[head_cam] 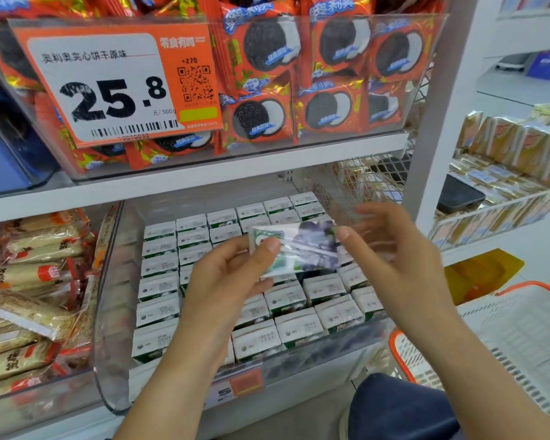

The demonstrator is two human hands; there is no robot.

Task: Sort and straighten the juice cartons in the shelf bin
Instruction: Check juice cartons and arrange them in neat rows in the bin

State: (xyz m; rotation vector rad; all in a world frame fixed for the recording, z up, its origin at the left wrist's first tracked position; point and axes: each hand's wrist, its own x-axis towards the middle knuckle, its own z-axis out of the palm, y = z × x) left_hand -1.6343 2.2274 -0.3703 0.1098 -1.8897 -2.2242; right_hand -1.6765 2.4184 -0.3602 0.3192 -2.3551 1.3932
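A clear plastic shelf bin point(108, 312) holds several rows of small white-topped juice cartons point(159, 285) standing upright. Above the bin a single carton point(299, 246), white and green with a purple fruit picture, lies on its side in the air. My left hand point(226, 281) grips its left end, thumb on top. My right hand point(391, 252) is at its right end, thumb touching the carton's edge and fingers spread and blurred. Both forearms hide some of the cartons in the middle rows.
An upper bin of red cookie packs carries an orange price tag point(115, 81). Wrapped cracker packs point(29, 296) fill the left bin. A white basket with an orange rim point(502, 341) stands at lower right. A wire rack point(496, 214) of yellow packs is on the right.
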